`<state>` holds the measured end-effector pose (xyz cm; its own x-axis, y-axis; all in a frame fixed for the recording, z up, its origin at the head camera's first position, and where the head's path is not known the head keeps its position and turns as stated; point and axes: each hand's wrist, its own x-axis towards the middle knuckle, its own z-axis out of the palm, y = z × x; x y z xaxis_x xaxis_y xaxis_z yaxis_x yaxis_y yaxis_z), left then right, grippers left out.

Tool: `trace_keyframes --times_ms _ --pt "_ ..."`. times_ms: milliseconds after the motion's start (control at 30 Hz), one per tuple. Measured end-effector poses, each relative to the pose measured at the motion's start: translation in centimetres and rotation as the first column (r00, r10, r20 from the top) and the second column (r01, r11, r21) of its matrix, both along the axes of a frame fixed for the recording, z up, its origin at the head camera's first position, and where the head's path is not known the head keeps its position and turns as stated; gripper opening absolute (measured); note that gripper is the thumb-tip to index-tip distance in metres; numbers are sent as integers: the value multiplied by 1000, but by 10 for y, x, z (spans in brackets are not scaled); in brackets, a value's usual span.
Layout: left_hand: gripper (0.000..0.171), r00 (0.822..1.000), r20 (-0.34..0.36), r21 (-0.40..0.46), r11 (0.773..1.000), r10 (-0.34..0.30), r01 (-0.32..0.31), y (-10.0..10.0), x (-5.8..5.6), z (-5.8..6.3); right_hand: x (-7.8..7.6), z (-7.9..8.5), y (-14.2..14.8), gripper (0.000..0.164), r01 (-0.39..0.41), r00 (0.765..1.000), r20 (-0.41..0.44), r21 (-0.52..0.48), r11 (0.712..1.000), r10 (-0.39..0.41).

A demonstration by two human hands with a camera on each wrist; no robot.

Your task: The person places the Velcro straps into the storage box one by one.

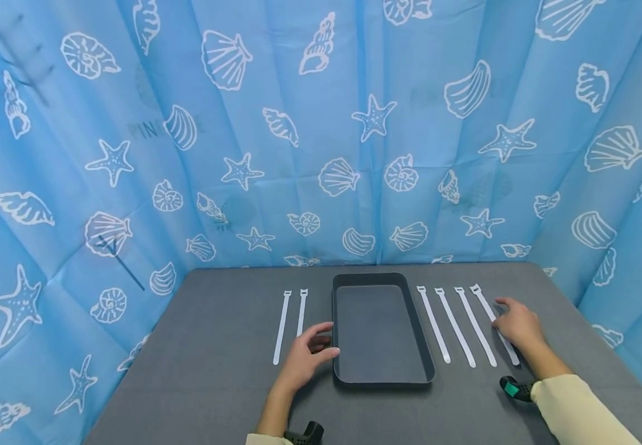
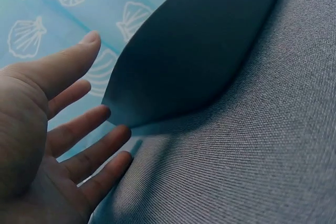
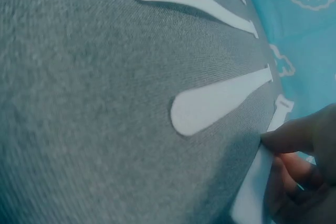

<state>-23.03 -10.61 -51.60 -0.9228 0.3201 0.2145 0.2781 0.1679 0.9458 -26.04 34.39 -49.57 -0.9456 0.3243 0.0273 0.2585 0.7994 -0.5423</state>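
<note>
My right hand (image 1: 521,324) pinches the rightmost white cable strap (image 1: 483,301) near its middle. In the right wrist view, the thumb lies at one edge of this strap (image 3: 251,192) and the curled fingers at the other; its slotted head points away. A dark grey rectangular tray (image 1: 376,334) lies flat at the table's middle. Beside its left wall is my left hand (image 1: 301,361), with fingers spread and relaxed. The left wrist view has those fingertips (image 2: 122,132) close to the tray's outer wall (image 2: 178,51), gripping nothing.
More white straps (image 1: 454,326) lie in a row between the tray and my right hand. Two others (image 1: 282,327) lie left of the tray, one partly behind my left hand. A blue seashell-print curtain (image 1: 321,136) hangs behind the grey table (image 1: 215,371).
</note>
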Motion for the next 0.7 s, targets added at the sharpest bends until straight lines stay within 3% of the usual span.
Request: trace_keyframes --times_ms 200,367,567,700 --pt "54 1000 10 -24 1000 3 -2 -1 -1 -4 1 2 8 49 -132 991 -30 17 991 132" --pt "54 1000 3 -59 998 18 -18 0 -1 -8 1 2 15 36 -235 971 -37 26 972 236" --pt "54 1000 -5 -62 998 27 -27 2 1 -8 1 5 17 29 -256 966 -46 -42 966 254" --pt "53 1000 -1 -57 998 21 -21 4 9 7 -2 9 16 29 -234 972 -42 -128 964 230"
